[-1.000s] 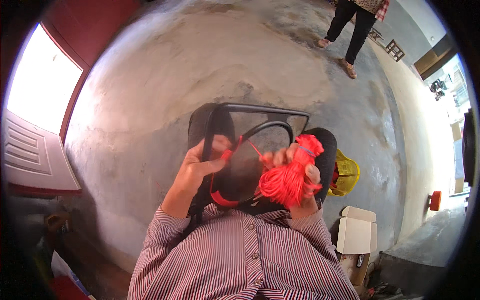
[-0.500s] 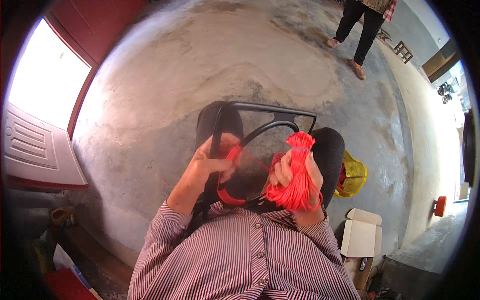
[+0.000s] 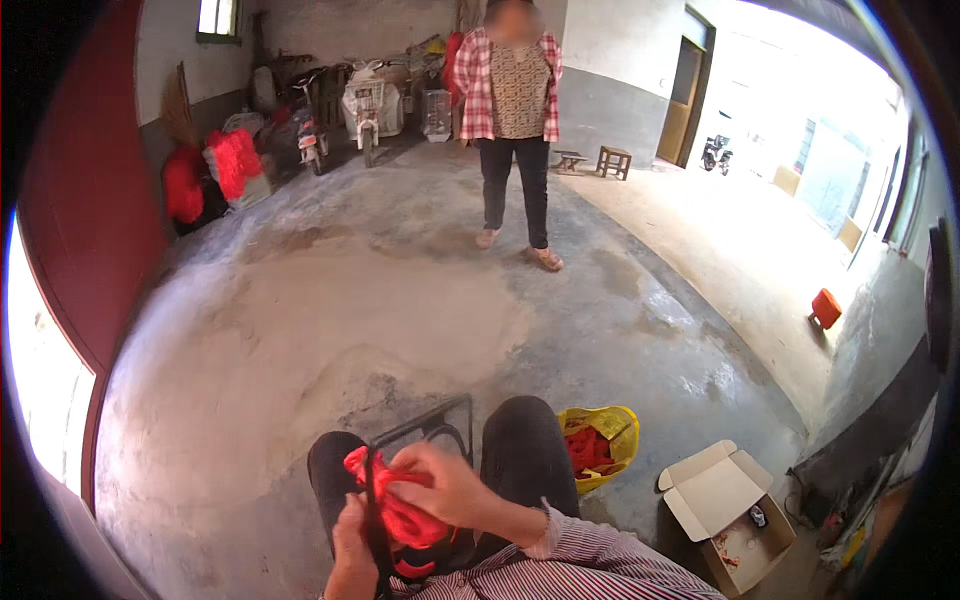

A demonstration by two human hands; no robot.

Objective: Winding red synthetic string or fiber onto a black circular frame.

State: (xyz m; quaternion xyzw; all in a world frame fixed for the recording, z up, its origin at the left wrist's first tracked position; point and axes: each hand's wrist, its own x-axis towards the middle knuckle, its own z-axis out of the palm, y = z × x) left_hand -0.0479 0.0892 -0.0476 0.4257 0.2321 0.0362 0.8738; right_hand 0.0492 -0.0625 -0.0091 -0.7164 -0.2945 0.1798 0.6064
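Between my knees stands a black frame (image 3: 458, 408) of bars, with a curved inner bar. My left hand (image 3: 350, 548) is closed around its near left bar; some of its fingers are hidden behind the bar. My right hand (image 3: 440, 488) reaches across from the right, its fingers closed on a bundle of red cord (image 3: 415, 527). The bundle lies against the left bar, inside the frame. Below it, a short band of red wrapping (image 3: 415, 570) shows on the curved bar.
Right of my knee sits a yellow basket (image 3: 628, 440) with red material inside. An open cardboard box (image 3: 765, 545) lies farther right. A person (image 3: 515, 120) in a checked shirt stands ahead on the concrete floor (image 3: 300, 330). Parked two-wheelers (image 3: 365, 115) and a wooden stool (image 3: 613, 162) are beyond.
My view has lifted toward the room. The right hand has carried the red bundle from the frame's right side to its left bar, close to my left hand.
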